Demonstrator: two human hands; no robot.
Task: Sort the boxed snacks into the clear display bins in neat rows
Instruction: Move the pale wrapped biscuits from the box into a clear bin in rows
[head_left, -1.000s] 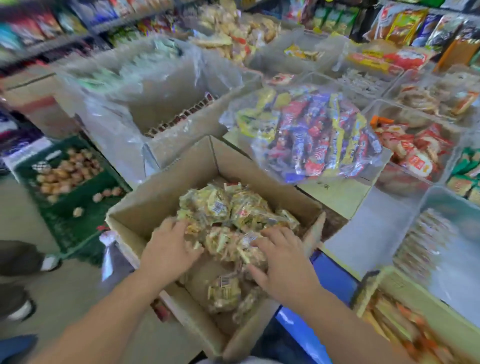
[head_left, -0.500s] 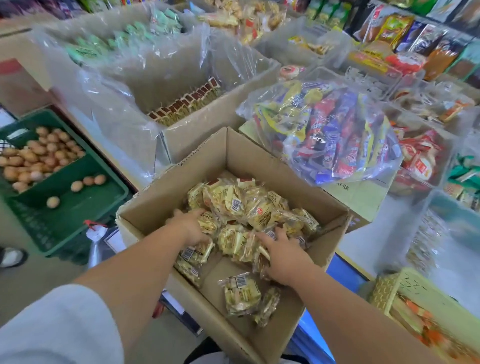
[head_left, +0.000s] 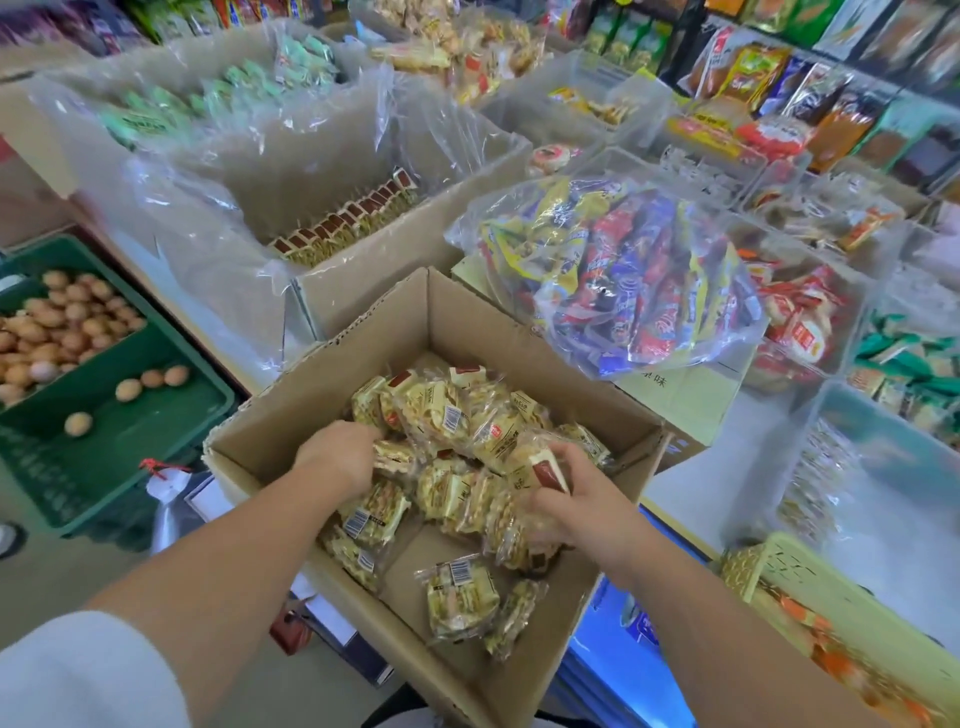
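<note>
An open cardboard box (head_left: 363, 353) in front of me holds a pile of small yellow wrapped snack packets (head_left: 457, 410). Both hands are inside it. My left hand (head_left: 337, 457) digs into the left side of the pile with its fingers curled around packets. On the right side, my right hand (head_left: 576, 499) grips a bunch of packets (head_left: 514, 519), one with a brown end sticking up by the thumb. Two loose packets (head_left: 462, 597) lie on the box floor near me. A clear display bin (head_left: 831, 415) stands to the right, partly filled.
A clear bag of red, blue and yellow wrappers (head_left: 623, 280) rests on a carton behind the box. A plastic-lined carton with brown sachets (head_left: 343, 234) is at the back left. A green crate of eggs (head_left: 67, 332) sits left; a yellow basket (head_left: 810, 587) is at lower right.
Both hands have pushed deeper into the pile and closed on packets; the right hand has gathered a bunch and raised it a little. The camera has moved closer.
</note>
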